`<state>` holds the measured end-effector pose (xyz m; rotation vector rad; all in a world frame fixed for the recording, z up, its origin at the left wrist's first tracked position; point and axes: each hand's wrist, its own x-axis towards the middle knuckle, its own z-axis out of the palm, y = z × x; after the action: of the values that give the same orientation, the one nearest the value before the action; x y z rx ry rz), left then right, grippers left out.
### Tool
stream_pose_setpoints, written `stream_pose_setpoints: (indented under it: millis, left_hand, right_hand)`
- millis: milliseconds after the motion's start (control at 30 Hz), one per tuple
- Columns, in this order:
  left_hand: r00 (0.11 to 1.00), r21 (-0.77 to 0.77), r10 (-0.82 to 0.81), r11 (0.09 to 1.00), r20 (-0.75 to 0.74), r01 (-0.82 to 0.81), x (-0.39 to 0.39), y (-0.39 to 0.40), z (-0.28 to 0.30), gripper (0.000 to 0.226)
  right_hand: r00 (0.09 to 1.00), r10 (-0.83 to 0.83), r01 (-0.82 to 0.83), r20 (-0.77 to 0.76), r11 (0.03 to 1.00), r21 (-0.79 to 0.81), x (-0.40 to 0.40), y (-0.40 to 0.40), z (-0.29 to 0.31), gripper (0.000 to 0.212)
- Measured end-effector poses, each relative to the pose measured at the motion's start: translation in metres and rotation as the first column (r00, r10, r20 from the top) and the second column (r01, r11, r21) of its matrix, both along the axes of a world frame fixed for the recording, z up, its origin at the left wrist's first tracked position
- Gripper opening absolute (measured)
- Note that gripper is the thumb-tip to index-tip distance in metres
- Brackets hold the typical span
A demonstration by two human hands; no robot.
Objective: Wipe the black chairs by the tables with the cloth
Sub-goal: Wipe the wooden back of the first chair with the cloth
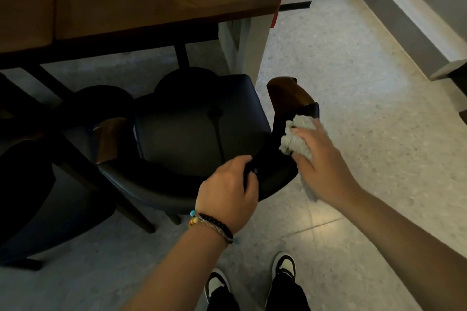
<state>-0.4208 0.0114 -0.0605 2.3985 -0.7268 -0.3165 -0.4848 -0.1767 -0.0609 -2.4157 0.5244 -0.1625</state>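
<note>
Left hand (227, 192) gripping black chair (199, 131) backrest at 6 o'clock. Right hand (321, 159) pressing grey cloth (297, 137) against backrest at 3 o'clock, fingers curled over it.

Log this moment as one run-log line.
step: wiping chair back | left hand: grips chair back | right hand: presses cloth on backrest near right armrest | table: beyond chair
</note>
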Motion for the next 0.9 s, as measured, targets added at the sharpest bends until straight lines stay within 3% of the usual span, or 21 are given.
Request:
stream_pose_setpoints:
  millis: [100,200,333,467,600,733,900]
  left_hand:
    - [1.000,0.005,0.022,1.000,0.007,-0.022,0.018,0.016,0.001,0.037]
    - [0.980,0.187,-0.178,0.970,0.093,0.158,0.038,0.045,-0.005,0.037]
    - [0.973,0.252,-0.222,0.947,0.066,0.199,0.046,0.054,-0.012,0.050]
    - [0.986,0.217,-0.109,0.973,0.127,0.079,0.043,0.051,-0.014,0.044]
    - [0.975,0.099,-0.025,0.995,0.223,0.002,0.037,0.054,-0.009,0.031]
    - [0.963,-0.004,0.016,1.000,0.271,-0.016,0.034,0.054,-0.008,0.031]
    - [0.953,-0.060,0.089,0.995,0.289,-0.075,0.031,0.056,-0.008,0.040]
  right_hand:
    - [0.999,0.039,-0.039,-0.011,0.999,0.009,-0.017,0.007,-0.002,0.047]
    - [1.000,0.015,-0.016,-0.021,0.999,-0.051,-0.002,-0.023,0.003,0.047]
    - [0.991,-0.049,0.043,0.124,0.998,0.050,0.016,-0.044,-0.004,0.039]
    - [0.975,0.063,-0.073,0.215,0.996,0.042,0.004,-0.006,-0.013,0.029]
    - [0.932,0.294,-0.273,0.212,0.954,-0.123,-0.012,0.009,-0.013,0.037]
    - [0.973,0.217,-0.203,0.080,0.967,-0.156,0.006,-0.024,-0.003,0.051]
    - [0.960,0.248,-0.217,0.126,0.951,-0.219,0.005,0.006,-0.003,0.045]
